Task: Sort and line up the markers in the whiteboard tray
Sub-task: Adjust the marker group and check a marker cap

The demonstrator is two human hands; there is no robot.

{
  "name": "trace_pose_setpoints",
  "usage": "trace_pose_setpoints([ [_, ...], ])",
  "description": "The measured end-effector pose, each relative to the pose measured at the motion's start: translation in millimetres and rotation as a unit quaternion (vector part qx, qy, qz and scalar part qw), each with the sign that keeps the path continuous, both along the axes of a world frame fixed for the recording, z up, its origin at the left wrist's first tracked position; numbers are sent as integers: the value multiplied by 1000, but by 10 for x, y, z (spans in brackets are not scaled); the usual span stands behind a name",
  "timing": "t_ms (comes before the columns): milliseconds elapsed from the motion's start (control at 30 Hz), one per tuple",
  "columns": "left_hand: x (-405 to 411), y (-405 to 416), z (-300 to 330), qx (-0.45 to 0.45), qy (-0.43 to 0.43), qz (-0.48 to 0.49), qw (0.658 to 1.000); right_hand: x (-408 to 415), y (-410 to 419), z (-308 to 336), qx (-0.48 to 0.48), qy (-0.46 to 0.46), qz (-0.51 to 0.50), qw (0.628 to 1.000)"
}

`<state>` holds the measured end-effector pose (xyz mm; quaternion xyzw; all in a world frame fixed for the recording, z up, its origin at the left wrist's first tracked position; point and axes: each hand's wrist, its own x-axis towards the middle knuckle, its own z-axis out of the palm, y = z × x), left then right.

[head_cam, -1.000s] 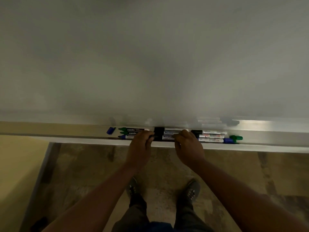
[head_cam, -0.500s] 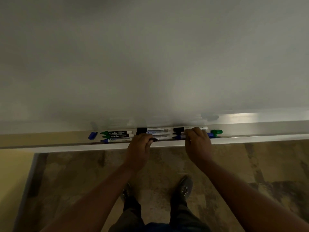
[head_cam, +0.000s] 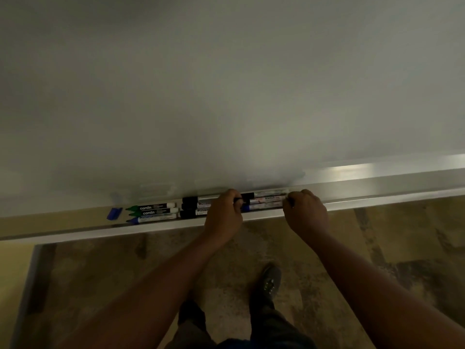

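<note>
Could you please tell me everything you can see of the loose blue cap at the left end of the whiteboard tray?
The blue cap is a small, stubby piece that looks like plastic. It lies tilted in the whiteboard tray, alone, left of the two green markers and apart from them. Nothing touches it but the tray; both hands work farther right. Its open end cannot be made out.

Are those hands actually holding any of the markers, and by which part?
Both hands, left hand and right hand, curl over opposite ends of the right-hand marker group in the tray; whether they grip or merely push cannot be told.
</note>
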<state>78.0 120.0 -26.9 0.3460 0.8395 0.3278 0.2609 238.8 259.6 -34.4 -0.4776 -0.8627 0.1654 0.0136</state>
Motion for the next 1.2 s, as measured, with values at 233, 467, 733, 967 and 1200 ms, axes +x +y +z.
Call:
trace_pose_setpoints([
  [233, 14, 118, -4, -44, 11, 8, 999, -51, 76, 30, -118, 19, -34, 992],
  [467, 6, 188, -25, -49, -31, 50, 997, -102, 72, -7, -173, 79, -101, 977],
  [733, 5, 209, -8, -59, -42, 66, 995, -98, 58, -24, -187, 104, -128, 968],
  [967, -21, 200, 33, -81, -45, 67, 994, -81, 39, 2, -170, 87, -115, 975],
  [1200, -23, 222, 75, -82, -72, 82, 991, -84, 34, 8, -171, 86, -112, 975],
])
